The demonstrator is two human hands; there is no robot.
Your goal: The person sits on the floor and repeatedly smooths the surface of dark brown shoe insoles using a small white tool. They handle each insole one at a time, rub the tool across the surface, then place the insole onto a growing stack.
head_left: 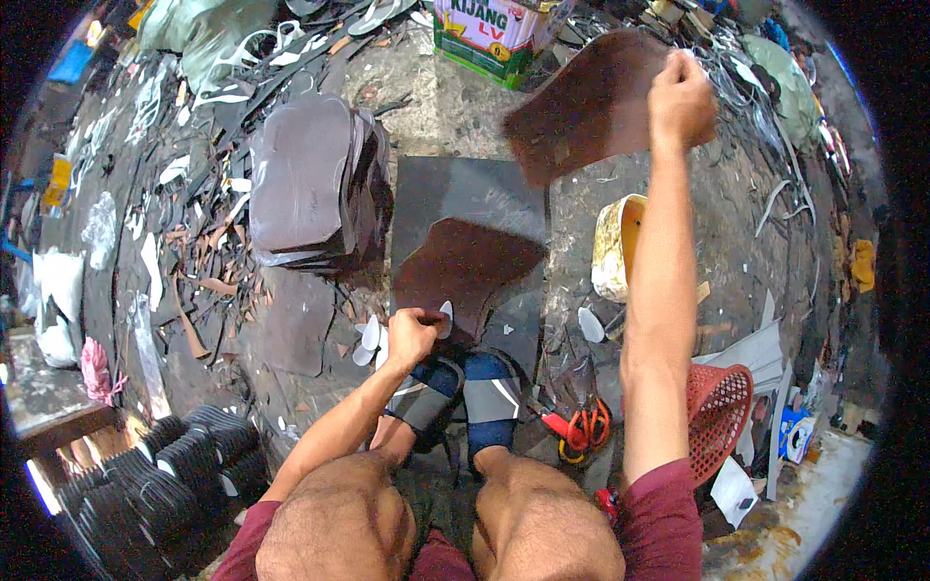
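Head view: holding up a brown leather-like sheet point(576, 111) by its right edge in the closed right hand point(681, 102), at the far right of the work area. Showing motion blur along that sheet, and overlapping in view the far right corner of a black mat point(470, 184). Resting the left hand point(414, 339) low at the near left of the mat, curling its fingers narrowly together at a white oval piece point(446, 320); not being able to tell whether gripping that piece or only touching it. Having a dark brown cut sheet point(465, 271) lying on the mat, just beyond and to the right of the left hand, and more white ovals point(370, 334) lying just left of that hand.

Planting blue-and-grey footwear point(491, 397) at the mat's near edge. Seeing a tall stack of brown pieces point(302, 179) standing left of the mat, with scraps point(208, 247) scattering farther left, and black sole-shaped pieces point(208, 455) filling the near left. Finding a green-and-white tin point(489, 44) standing on the far side, a stained open container point(610, 261) sitting right of the mat, orange-handled scissors point(588, 426) lying at the near right, and a red perforated basket point(722, 416) tilting beyond the right forearm.
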